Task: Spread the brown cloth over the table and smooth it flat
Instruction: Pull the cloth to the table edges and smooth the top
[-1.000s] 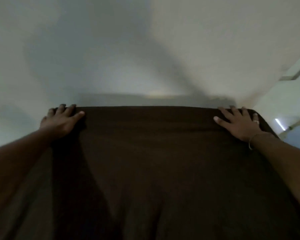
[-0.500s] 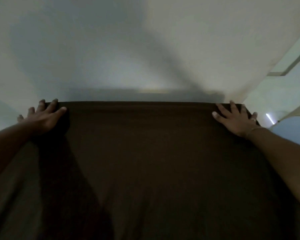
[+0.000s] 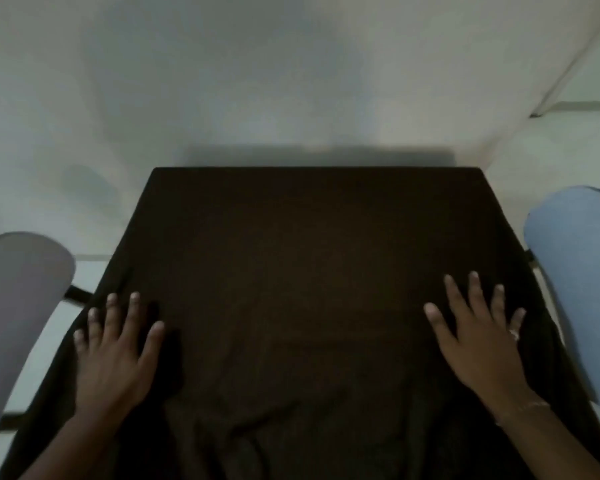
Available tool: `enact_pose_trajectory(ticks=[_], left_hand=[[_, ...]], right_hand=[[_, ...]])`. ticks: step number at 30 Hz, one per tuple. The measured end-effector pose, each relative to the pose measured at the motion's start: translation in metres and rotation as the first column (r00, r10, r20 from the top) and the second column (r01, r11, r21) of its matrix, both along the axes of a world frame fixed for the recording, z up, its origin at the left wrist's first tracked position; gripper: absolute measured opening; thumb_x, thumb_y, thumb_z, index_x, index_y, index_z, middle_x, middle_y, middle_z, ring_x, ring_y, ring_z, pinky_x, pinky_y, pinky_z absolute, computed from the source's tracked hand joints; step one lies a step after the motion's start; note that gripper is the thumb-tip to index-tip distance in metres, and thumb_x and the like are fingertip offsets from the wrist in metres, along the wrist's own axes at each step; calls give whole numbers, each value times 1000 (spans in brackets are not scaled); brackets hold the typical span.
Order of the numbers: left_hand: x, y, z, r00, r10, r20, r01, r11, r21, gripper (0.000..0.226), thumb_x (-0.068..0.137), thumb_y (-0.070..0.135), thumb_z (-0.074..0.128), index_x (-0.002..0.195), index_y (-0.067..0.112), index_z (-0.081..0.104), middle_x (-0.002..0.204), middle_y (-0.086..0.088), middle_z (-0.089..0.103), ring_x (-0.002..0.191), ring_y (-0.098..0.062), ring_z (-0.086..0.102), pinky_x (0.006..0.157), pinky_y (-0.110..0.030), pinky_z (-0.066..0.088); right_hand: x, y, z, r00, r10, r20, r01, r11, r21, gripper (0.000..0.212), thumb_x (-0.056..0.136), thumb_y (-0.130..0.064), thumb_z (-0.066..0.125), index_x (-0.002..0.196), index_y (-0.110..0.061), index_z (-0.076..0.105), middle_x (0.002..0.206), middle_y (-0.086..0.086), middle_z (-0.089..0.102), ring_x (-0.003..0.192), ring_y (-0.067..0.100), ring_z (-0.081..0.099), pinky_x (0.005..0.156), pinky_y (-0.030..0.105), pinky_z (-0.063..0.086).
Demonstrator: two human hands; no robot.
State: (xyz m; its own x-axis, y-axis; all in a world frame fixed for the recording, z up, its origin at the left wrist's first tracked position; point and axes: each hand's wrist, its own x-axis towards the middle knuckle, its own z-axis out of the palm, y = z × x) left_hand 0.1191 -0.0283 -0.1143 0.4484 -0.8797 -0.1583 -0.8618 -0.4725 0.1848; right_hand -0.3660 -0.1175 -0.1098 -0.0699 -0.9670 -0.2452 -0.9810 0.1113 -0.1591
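The brown cloth covers the whole table, whose top is hidden under it. The cloth lies flat at the far end and hangs over the side edges. Soft folds bunch near the front centre. My left hand rests palm down on the cloth at the near left, fingers spread. On the near right, my right hand lies flat the same way, with a ring on one finger and a bracelet at the wrist. Neither hand grips the fabric.
A grey chair back stands close to the table's left side. A light blue chair back stands close to the right side. A pale wall rises just behind the table's far edge.
Both hands have slid from the far corners of the cloth back toward me along its sides. The view has pulled back, and both chairs have come into sight.
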Motion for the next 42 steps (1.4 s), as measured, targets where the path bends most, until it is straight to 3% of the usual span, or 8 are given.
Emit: enact_pose_trajectory(ticks=[9,12,15,20,27,31,36,42], left_hand=[[-36,163,-9,982,-183,51,173,973,154,72,93,70,6,156,36,-6,167,-3,-7,152,-24,-14,123,-52,-1],[-14,184,5,993,-119,12,118,991,70,75,96,68,11,157,27,-4,167,-7,-5,152,-27,-12,123,-54,1],[-33,212,4,966,-252,-51,254,966,40,76,98,66,18,158,25,-6,167,-6,-6,153,-23,-12,123,-54,0],[-7,269,-3,878,-479,17,466,862,202,79,95,72,15,158,27,-4,168,-4,-6,153,-25,-13,123,-56,-1],[10,276,20,908,-418,-22,418,906,64,75,100,64,18,158,16,9,167,-6,0,153,-23,-11,124,-51,2],[-11,315,10,808,-587,-49,585,790,185,80,96,71,16,158,20,7,167,-5,1,153,-22,-12,123,-52,0],[24,339,19,912,-409,-21,401,880,256,90,90,75,0,158,15,4,166,-13,0,153,-29,-5,124,-48,2],[19,329,42,964,165,-207,-164,986,22,70,99,53,44,148,5,32,157,-22,35,140,-41,39,111,-54,40]], right_hand=[[43,152,-4,957,275,-91,-261,955,142,74,91,-76,9,156,-43,-5,168,3,-9,151,35,-15,115,73,4],[50,176,20,988,151,27,-151,988,11,75,96,-74,17,157,-30,20,167,11,10,152,39,-2,118,68,7],[98,220,30,927,366,78,-354,925,-141,77,92,-79,29,156,-37,21,168,5,13,154,33,-1,119,66,6],[132,284,19,867,491,-77,-458,849,264,87,87,-80,32,155,-44,-8,167,0,-15,151,35,-17,114,74,-7],[188,345,45,807,579,115,-545,805,-234,47,88,-37,64,131,-19,58,152,11,46,145,32,31,121,51,21],[232,369,37,742,649,169,-667,740,84,54,88,-42,64,137,-19,55,154,8,41,144,28,29,119,46,23],[219,365,49,764,528,371,-593,801,81,38,92,-43,63,123,-21,67,124,-1,65,118,21,54,97,40,48],[243,378,43,836,494,237,-533,834,141,57,96,-44,54,149,-25,41,161,6,31,149,28,20,122,46,16]])
